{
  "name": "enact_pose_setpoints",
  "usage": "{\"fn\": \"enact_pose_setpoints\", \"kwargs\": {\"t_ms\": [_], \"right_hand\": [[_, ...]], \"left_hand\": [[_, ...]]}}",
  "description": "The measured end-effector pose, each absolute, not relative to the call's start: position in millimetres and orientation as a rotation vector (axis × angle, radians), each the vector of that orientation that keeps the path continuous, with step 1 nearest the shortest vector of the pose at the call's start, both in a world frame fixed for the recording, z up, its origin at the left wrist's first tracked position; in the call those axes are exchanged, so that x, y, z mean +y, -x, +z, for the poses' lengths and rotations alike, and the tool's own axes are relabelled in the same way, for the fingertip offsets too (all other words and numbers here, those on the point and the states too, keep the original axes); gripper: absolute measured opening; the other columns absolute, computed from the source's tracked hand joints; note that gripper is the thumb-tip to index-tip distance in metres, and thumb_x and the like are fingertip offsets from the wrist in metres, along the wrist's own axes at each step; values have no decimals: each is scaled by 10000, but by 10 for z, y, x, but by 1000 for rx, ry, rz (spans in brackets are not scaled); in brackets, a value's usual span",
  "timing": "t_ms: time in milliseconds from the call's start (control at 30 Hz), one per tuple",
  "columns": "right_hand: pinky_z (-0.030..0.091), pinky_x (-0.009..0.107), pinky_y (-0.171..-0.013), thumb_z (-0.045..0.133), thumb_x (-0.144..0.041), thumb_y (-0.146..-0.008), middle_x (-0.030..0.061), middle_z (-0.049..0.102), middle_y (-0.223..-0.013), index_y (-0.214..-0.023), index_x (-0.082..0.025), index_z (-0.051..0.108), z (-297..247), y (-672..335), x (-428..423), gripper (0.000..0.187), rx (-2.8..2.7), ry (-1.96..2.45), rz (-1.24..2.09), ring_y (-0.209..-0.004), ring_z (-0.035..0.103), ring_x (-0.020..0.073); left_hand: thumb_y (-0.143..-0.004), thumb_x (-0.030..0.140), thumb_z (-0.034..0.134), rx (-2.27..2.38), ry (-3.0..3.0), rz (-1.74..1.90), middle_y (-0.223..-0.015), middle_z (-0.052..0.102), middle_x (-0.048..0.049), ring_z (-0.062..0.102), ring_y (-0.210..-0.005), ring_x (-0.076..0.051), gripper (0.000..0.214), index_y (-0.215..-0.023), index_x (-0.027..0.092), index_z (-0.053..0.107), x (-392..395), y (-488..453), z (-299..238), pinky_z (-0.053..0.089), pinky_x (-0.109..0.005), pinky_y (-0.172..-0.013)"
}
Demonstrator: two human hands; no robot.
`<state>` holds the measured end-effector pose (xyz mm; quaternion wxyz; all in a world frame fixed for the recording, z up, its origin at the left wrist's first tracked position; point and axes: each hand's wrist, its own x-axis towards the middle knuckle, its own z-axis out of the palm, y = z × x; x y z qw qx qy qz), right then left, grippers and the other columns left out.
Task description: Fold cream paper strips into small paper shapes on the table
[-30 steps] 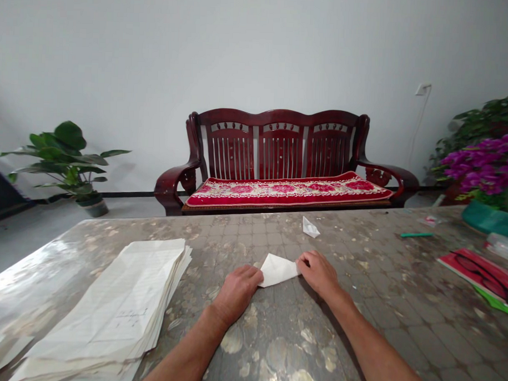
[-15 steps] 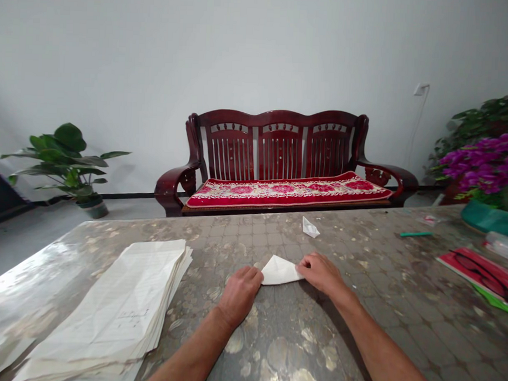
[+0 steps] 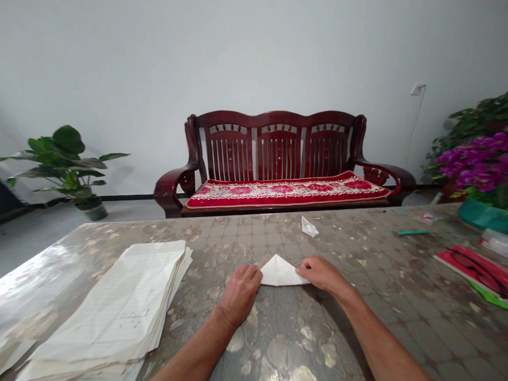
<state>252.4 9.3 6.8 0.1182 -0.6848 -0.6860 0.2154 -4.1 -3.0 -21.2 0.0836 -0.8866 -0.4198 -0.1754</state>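
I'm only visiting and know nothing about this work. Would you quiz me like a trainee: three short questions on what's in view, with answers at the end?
1. True or false: the left hand and the right hand both touch the folded paper.

2. Which of these lies on the flat red item?
A) the green stick
B) the glasses
C) the small folded piece

3. Fill the gap: the paper stack lies on the person's ___ side.

Key: 1. True; 2. B; 3. left.
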Motion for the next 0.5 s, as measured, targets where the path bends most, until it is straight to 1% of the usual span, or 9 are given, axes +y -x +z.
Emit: {"fn": "enact_pose_setpoints", "kwargs": {"t_ms": [133, 233, 367, 500], "right_hand": [[259, 243, -544, 530, -332, -821, 1, 652, -679, -669, -209, 684, 107, -2490, 50, 249, -2054, 2036, 541, -630, 548, 141], [288, 252, -587, 568, -311, -811, 28, 675, -754, -654, -213, 693, 84, -2465, 17, 223, -2156, 1981, 446, -708, 568, 166], [315, 277, -654, 565, -284, -832, 55, 650, -782, -611, -206, 662, 69, -2436, -28, 253, -2235, 1937, 263, -770, 556, 189], [312, 275, -674, 602, -279, -810, 41, 603, -816, -666, -213, 640, 104, -2427, -67, 163, -2208, 1923, 207, -805, 533, 182]], "left_hand": [[-915, 107, 511, -1281, 2634, -515, -908, 604, -56, 533, -855, -217, 143, -835, 193, 592, -27, 36, -220, 462, -346, -789], [-910, 104, 513, -1306, 2621, -498, -894, 599, -52, 530, -851, -214, 146, -825, 194, 591, -21, 36, -229, 462, -340, -786], [-913, 103, 507, -1319, 2628, -464, -886, 598, -54, 526, -847, -215, 154, -823, 189, 597, -25, 29, -209, 463, -334, -782], [-912, 115, 524, -1355, 2653, -410, -900, 610, -61, 534, -854, -219, 133, -832, 177, 610, -58, 14, -167, 470, -337, -779]]}}
